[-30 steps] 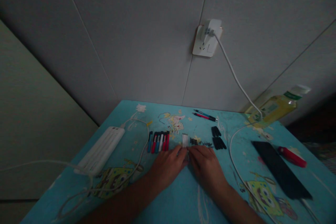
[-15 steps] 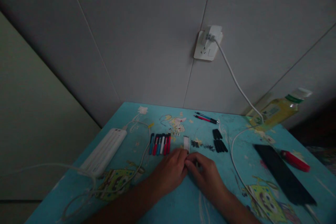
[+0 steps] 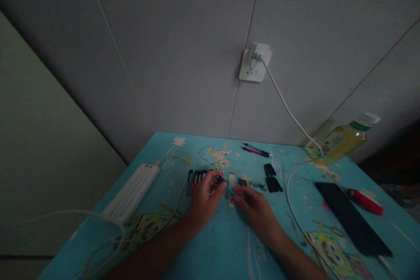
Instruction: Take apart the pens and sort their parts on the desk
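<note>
My left hand (image 3: 206, 196) is closed on a blue pen barrel (image 3: 230, 190) with a dark upper end, held at a slant above the table. My right hand (image 3: 255, 206) pinches around its lower end. Under and beside my left fingers lies a row of red, blue and white pen barrels (image 3: 189, 183), partly covered. Slim pale refills (image 3: 232, 177) lie just behind the held barrel. To their right are small dark pieces (image 3: 242, 182), a scatter of tiny parts that look like springs (image 3: 258, 186), and several black grips (image 3: 273, 184).
Two pens (image 3: 256, 151) lie toward the wall. On the left is a white power strip (image 3: 133, 192) with loose cable; a white charging cable (image 3: 288, 183) curves down on the right. Further right are a dark flat phone-like slab (image 3: 352, 218), a red-handled object (image 3: 365, 202) and a yellow bottle (image 3: 343, 142).
My hands were together in front of the refills. My left hand has moved up and left, and the blue barrel now shows between both hands. The view has shifted slightly.
</note>
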Available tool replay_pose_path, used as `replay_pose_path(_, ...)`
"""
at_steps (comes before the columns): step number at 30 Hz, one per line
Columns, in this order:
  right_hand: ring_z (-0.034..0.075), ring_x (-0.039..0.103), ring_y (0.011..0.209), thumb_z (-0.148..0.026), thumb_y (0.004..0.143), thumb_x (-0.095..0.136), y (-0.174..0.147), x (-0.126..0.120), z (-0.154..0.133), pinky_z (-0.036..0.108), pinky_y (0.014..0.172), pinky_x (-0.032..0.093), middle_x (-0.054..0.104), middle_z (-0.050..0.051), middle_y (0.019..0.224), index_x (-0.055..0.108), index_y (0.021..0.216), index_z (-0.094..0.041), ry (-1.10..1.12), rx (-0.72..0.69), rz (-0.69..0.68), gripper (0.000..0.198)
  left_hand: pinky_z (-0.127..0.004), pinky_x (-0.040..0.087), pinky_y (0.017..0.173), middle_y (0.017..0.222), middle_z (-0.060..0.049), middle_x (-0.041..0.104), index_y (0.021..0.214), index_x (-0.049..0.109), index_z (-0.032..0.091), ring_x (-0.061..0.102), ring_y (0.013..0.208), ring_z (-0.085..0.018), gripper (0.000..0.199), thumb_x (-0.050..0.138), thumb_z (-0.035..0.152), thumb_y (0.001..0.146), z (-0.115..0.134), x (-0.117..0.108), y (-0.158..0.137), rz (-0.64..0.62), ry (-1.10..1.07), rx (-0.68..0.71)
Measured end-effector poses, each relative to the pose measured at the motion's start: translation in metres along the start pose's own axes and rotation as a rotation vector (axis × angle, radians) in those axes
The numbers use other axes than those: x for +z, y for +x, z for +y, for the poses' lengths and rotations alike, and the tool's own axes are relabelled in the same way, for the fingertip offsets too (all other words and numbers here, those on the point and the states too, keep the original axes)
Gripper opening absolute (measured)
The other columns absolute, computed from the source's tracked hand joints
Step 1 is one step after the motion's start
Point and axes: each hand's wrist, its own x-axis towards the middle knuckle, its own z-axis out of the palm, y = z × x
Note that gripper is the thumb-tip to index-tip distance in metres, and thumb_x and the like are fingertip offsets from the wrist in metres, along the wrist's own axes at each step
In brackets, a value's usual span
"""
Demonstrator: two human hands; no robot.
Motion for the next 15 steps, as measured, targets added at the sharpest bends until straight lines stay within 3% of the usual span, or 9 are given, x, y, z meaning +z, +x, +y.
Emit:
replay_pose_path(7,0.017,0.064,0.075,-0.041,0.086,0.069,-0.0006,0.0027,-0.0012,0.028,0.071,0.049,0.072,0.004,0.081,0.07,0.103,-0.016,0.023,0.037,-0.082,0.03,-0.028,0.053,0.078,0.097,-0.003,0.065,0.12,0.051,0.021,0.065,0.086,-0.016,0.031,0.06,0.033,0.093,-0.0027,0.002,0.0007,0.121,-0.14,-0.003)
replay_pose_path(12,0.017,0.065,0.074,-0.041,0.09,0.064,-0.001,0.0004,0.0051,0.028,0.072,0.05,0.071,0.004,0.079,0.072,0.101,-0.016,-0.017,0.004,-0.067,0.028,-0.026,0.053,0.075,0.095,-0.003,0.065,0.116,0.055,0.021,0.065,0.082,-0.015,0.026,0.059,0.034,0.094,-0.0014,-0.0025,0.0043,0.183,-0.177,0.018)
replay_pose_path(15,0.02,0.068,0.08,-0.041,0.091,0.062,0.0001,-0.0039,0.0071,0.032,0.077,0.051,0.074,0.006,0.089,0.073,0.103,-0.018,-0.136,-0.042,0.003,0.028,-0.029,0.053,0.082,0.104,-0.005,0.066,0.118,0.056,0.022,0.066,0.093,-0.018,0.026,0.058,0.034,0.095,-0.0011,-0.0058,0.0074,0.283,-0.177,0.083)
